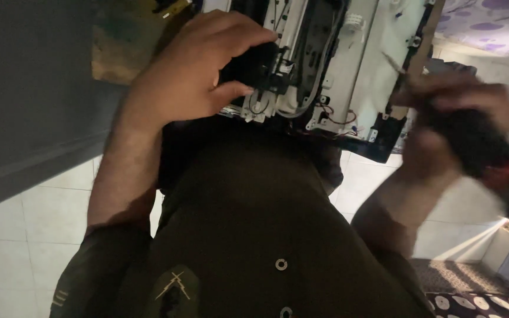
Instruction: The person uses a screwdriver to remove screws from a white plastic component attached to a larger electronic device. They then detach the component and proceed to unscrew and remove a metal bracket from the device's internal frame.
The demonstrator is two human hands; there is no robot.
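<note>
Pale floor tiles (42, 235) are showing below the person, and a grey wall (25, 88) is standing at the left – the light is dim and the whole view is looking down over a dark olive shirt (254, 235). An opened machine (349, 70), white inside with a black edge, is resting against the person's lap or body; I cannot tell what is carrying it from below. Thin wires (337, 121), some of them red, are hanging loose at its lower edge. The left hand (189, 76) is gripping a black part (254, 68) at the left side of the machine, with fingers curled over the top and the thumb pressing from below, so this hand is closed on it. The right hand (449, 118) is blurred by motion and is wrapped around a dark tool with an orange band (490, 153), which looks like a screwdriver; its thin tip seems to be pointing toward the right edge of the machine, but the blur is making this uncertain. From here I am judging a few risks: the machine is sitting tilted with no firm support visible, so it could be slipping if the left hand is loosening; the tip could be missing its place in such weak light and scratching the white panel – or catching the loose wires and pulling them out. A patterned mat (478, 303) is lying at the lower right.
</note>
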